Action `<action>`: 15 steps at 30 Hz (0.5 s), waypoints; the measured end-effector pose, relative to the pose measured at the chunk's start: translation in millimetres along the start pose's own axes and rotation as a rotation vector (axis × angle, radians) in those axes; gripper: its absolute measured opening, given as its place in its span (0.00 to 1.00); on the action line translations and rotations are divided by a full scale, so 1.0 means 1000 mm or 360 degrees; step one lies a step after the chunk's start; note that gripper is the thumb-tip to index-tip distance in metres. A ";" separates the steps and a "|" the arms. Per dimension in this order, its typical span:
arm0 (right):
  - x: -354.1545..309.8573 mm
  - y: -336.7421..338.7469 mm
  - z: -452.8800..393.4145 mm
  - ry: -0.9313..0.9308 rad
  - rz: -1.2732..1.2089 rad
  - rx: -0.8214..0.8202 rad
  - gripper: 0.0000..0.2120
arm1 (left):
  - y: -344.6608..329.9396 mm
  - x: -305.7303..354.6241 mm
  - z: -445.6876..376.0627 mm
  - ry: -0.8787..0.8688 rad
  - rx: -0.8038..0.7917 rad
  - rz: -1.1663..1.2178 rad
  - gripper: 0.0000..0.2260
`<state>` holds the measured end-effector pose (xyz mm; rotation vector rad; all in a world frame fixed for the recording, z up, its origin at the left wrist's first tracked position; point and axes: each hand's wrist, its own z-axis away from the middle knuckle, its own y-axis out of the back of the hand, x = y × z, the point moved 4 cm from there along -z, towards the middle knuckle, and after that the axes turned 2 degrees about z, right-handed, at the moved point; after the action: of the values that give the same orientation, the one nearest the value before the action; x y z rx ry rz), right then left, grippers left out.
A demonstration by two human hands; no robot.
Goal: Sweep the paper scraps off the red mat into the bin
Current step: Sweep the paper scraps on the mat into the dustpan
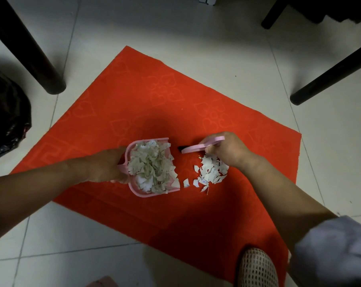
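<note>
Black plastic, apparently the bin's liner [6,112], bulges in at the left edge of the frame, well apart from the work, so the load will have to be carried over to it. Just left of centre, the left hand [108,165] grips the handle side of a pink dustpan [150,166], fingers curled round it, holding it flat on the red mat [175,96] with its open mouth facing right, ready to receive. The pan is already heaped with torn paper. Right of its lip lies the remaining pile of paper scraps [210,172], a few stragglers between pile and pan. Above that pile, the right hand [227,151] clasps a pink brush [202,145], bristles pointing toward the pan, placed to sweep leftward.
</note>
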<state>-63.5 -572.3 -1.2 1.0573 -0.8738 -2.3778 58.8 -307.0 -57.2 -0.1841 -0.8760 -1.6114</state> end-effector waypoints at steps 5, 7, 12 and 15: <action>0.026 0.024 0.016 -0.0032 -0.0162 0.0264 0.06 | -0.009 0.007 0.003 -0.0031 -0.0078 -0.0020 0.29; 0.040 0.036 0.023 -0.0152 -0.0189 0.0573 0.07 | -0.012 0.010 0.002 -0.0060 -0.0091 -0.0004 0.29; 0.058 0.015 0.028 -0.0415 0.0168 0.0626 0.13 | -0.018 0.018 -0.005 -0.0115 -0.0117 0.0046 0.31; 0.059 0.005 0.031 -0.0386 0.0215 0.0633 0.16 | -0.025 0.026 -0.011 -0.0204 -0.0121 0.0122 0.32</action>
<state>-124.1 -597.6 -11.8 0.8177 -1.5029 -2.3024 33.1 -334.4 -60.8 -0.3737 -0.8950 -1.5758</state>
